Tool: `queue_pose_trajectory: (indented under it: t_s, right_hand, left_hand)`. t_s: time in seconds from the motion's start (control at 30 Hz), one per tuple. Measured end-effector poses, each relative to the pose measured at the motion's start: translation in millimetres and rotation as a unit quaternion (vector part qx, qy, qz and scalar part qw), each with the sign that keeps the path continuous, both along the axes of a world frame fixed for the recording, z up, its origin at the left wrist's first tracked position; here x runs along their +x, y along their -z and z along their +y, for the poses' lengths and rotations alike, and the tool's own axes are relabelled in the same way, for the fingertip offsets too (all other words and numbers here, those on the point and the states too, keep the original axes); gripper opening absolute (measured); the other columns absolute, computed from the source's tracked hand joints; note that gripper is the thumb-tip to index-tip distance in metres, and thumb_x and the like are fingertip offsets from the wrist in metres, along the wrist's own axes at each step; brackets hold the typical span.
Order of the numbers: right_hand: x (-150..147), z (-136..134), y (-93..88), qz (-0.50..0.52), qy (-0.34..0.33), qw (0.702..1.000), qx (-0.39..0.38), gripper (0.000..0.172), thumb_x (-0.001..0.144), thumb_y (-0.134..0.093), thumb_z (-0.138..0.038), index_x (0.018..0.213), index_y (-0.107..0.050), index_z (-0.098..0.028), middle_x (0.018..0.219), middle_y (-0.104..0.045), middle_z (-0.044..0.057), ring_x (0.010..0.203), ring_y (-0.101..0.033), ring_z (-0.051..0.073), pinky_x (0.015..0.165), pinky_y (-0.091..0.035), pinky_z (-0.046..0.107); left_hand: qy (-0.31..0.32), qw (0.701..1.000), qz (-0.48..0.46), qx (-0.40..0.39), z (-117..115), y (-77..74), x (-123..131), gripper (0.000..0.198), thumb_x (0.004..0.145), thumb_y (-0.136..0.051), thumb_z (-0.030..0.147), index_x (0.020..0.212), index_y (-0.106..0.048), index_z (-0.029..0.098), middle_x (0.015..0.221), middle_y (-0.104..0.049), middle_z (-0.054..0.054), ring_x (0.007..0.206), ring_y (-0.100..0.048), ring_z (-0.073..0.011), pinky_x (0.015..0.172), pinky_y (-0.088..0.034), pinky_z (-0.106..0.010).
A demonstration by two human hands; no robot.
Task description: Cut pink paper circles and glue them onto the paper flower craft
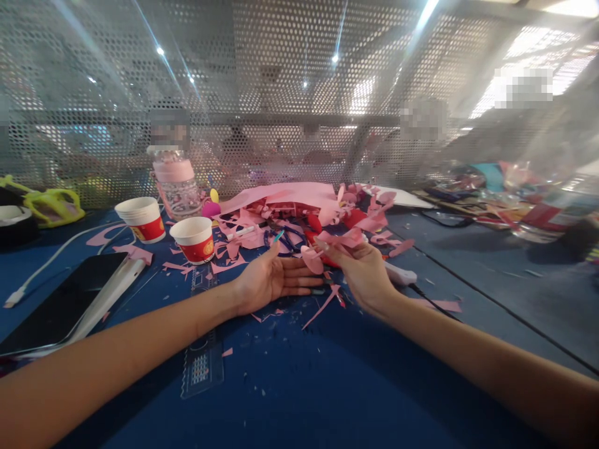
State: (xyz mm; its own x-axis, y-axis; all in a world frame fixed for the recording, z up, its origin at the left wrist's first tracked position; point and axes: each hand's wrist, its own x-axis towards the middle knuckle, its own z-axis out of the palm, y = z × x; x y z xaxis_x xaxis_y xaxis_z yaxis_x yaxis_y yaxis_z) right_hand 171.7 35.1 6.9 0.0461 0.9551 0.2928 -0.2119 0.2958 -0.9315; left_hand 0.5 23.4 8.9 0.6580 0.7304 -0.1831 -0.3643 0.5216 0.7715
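Observation:
My left hand (274, 277) lies palm up on the blue table (327, 386), fingers stretched flat toward the right, holding nothing. My right hand (362, 271) is closed in a pinch on a small round pink paper piece (311, 259), held just above the left fingertips. Behind both hands spreads a heap of pink paper scraps (299, 212) with some red bits and dark blue scissors (285, 240) among them.
Two red-and-white paper cups (194, 240) (143, 218) and a pink-capped bottle (178, 184) stand at the left. A dark phone (63, 305) lies near the left edge with a white cable (51, 259). A perforated metal screen (299, 93) closes the back. Clutter lies at the far right (505, 199).

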Motion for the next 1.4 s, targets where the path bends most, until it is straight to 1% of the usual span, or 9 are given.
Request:
queue_pose_trajectory:
  t_s: [0.3,0.43,0.6,0.77,0.87,1.0,1.17,1.3,1.4]
  right_hand:
    - [2.1,-2.4,1.1,-0.104,0.059,0.991,0.058,0.013,0.054,-0.078,-0.027,0.065,-0.073,-0.023,0.065,-0.072,0.000,0.064,-0.065,0.018,0.064,-0.053,0.032]
    - [1.9,-3.4,1.3,-0.114,0.056,0.990,0.063,0.013,0.055,-0.078,-0.028,0.065,-0.073,-0.023,0.063,-0.070,0.000,0.060,-0.063,0.016,0.061,-0.051,0.031]
    - [3.3,-3.3,2.4,-0.127,0.046,0.989,0.056,0.014,0.057,-0.078,-0.029,0.069,-0.073,-0.023,0.048,-0.061,-0.004,0.046,-0.055,0.013,0.057,-0.050,0.030]
    - [4.0,-2.4,4.4,-0.125,0.032,0.991,0.047,0.016,0.057,-0.078,-0.028,0.071,-0.073,-0.021,0.043,-0.057,-0.004,0.052,-0.059,0.017,0.060,-0.051,0.032]
    - [2.9,-2.8,2.4,-0.101,0.025,0.994,0.042,0.017,0.056,-0.079,-0.026,0.070,-0.073,-0.021,0.054,-0.065,-0.002,0.062,-0.064,0.017,0.068,-0.052,0.032]
    - [1.7,0.1,-0.8,0.001,-0.011,1.000,-0.008,0.016,0.059,-0.077,-0.029,0.073,-0.072,-0.022,0.073,-0.071,-0.001,0.069,-0.065,0.013,0.073,-0.052,0.027]
    - [2.7,4.6,-2.0,0.064,-0.015,0.995,-0.069,0.021,0.056,-0.079,-0.030,0.073,-0.072,-0.021,0.072,-0.071,-0.002,0.065,-0.063,0.008,0.068,-0.051,0.019]
    - [2.0,3.3,-6.0,0.089,-0.017,0.993,-0.070,0.026,0.049,-0.082,-0.029,0.071,-0.072,-0.021,0.068,-0.070,-0.004,0.061,-0.061,0.006,0.065,-0.050,0.016]
    - [1.9,3.8,-6.6,0.109,0.003,0.991,-0.072,0.027,0.046,-0.083,-0.026,0.069,-0.072,-0.022,0.062,-0.068,-0.006,0.056,-0.058,0.005,0.060,-0.049,0.015]
  left_hand:
    - [0.026,0.999,-0.026,0.013,5.4,7.7,-2.3,0.073,0.087,-0.019,0.062,0.103,-0.062,0.005,0.108,-0.064,-0.019,0.106,-0.057,-0.0289,0.098,-0.032,-0.041]
    - [0.034,0.998,-0.033,0.030,5.7,9.4,-2.8,0.069,0.085,-0.026,0.062,0.101,-0.063,0.007,0.108,-0.064,-0.017,0.108,-0.056,-0.0282,0.098,-0.033,-0.040]
    - [0.017,0.999,-0.032,0.038,4.1,10.7,-2.0,0.067,0.084,-0.029,0.063,0.100,-0.065,0.008,0.106,-0.066,-0.016,0.106,-0.057,-0.0272,0.097,-0.036,-0.039]
    - [0.003,0.999,-0.018,0.033,2.6,10.3,-0.5,0.071,0.086,-0.023,0.063,0.097,-0.066,0.007,0.105,-0.066,-0.016,0.101,-0.060,-0.0257,0.096,-0.038,-0.038]
    - [0.004,1.000,-0.013,0.027,2.6,9.0,-0.5,0.073,0.086,-0.022,0.063,0.099,-0.065,0.007,0.106,-0.066,-0.018,0.102,-0.060,-0.0260,0.097,-0.037,-0.039]
    - [0.008,1.000,-0.018,0.020,3.7,8.1,-1.5,0.074,0.084,-0.025,0.066,0.106,-0.061,0.006,0.116,-0.060,-0.020,0.107,-0.057,-0.0284,0.098,-0.035,-0.041]
    - [0.000,1.000,-0.015,0.016,1.7,6.3,-1.3,0.072,0.084,-0.027,0.065,0.104,-0.061,0.005,0.120,-0.056,-0.021,0.109,-0.055,-0.0303,0.097,-0.037,-0.041]
    - [-0.038,0.999,0.008,0.022,-1.1,5.2,1.7,0.053,0.086,-0.041,0.053,0.097,-0.062,0.006,0.115,-0.060,-0.019,0.104,-0.059,-0.0279,0.093,-0.042,-0.039]
    - [-0.118,0.991,0.030,0.052,-0.5,7.6,3.3,0.028,0.085,-0.053,0.037,0.085,-0.061,0.010,0.092,-0.068,-0.012,0.083,-0.065,-0.0192,0.081,-0.049,-0.034]
